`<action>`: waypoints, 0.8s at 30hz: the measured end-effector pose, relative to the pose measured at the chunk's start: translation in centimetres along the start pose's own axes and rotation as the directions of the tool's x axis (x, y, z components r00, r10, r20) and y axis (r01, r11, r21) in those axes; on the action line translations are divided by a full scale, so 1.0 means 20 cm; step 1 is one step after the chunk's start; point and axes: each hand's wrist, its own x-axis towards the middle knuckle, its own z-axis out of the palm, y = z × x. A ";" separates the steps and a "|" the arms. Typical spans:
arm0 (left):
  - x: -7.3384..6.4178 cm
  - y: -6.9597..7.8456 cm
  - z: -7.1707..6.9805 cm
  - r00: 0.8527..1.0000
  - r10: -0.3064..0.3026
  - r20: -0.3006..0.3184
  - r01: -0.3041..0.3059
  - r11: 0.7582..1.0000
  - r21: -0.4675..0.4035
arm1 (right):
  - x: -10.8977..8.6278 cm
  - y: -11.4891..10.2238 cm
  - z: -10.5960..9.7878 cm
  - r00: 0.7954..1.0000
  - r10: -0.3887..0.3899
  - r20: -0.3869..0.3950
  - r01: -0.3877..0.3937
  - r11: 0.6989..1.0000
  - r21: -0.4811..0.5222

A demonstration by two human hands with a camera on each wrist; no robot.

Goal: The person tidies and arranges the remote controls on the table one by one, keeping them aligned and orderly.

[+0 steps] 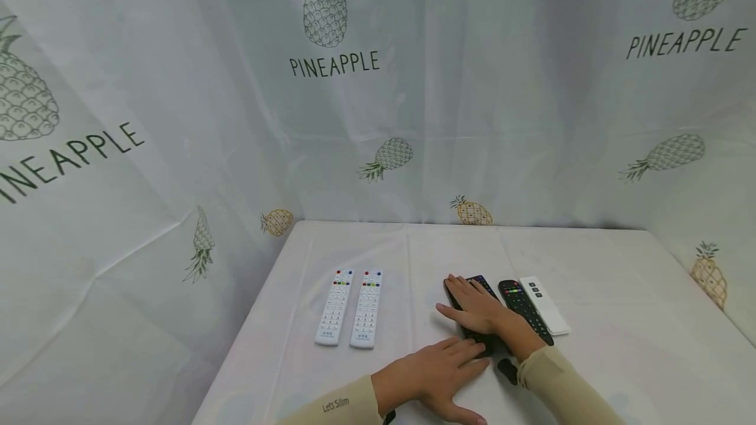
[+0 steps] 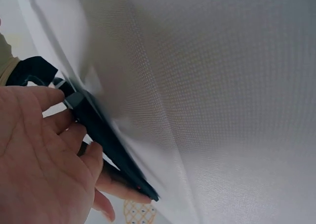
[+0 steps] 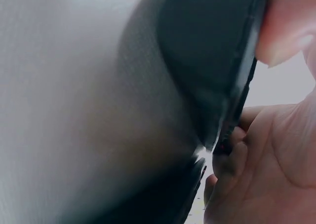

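Note:
Dark remote controls [image 1: 483, 283] lie slanted on the table beneath my right hand [image 1: 480, 310]; how many there are is partly hidden. The fingers of that hand stretch forward over them, and in the right wrist view its thumb rests at the edge of a black remote [image 3: 212, 46]. My left hand [image 1: 444, 376] is spread flat, its fingertips at the near end of the same remotes. Seen from the left wrist, those fingertips touch the end of a long black remote [image 2: 111, 137].
Right of my hands lie a black remote with coloured buttons [image 1: 524, 310] and a white remote with few buttons [image 1: 546, 305]. Two white remotes [image 1: 334, 307] stand side by side on the left of the white table [image 1: 425, 248]. A pineapple-print curtain [image 1: 472, 97] hangs behind.

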 end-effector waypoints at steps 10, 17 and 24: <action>0.00 0.02 -0.01 0.998 -0.059 0.034 0.059 0.998 0.012 | -0.01 -0.03 -0.01 1.000 -0.019 -0.020 0.019 1.000 0.001; 0.00 0.01 0.00 0.999 -0.036 0.004 0.036 0.999 -0.028 | 0.00 -0.02 -0.01 1.000 -0.002 -0.017 0.002 1.000 -0.008; 0.00 0.01 0.00 0.999 -0.048 0.016 0.049 0.996 -0.081 | 0.02 0.01 0.01 1.000 -0.003 -0.019 0.003 1.000 -0.007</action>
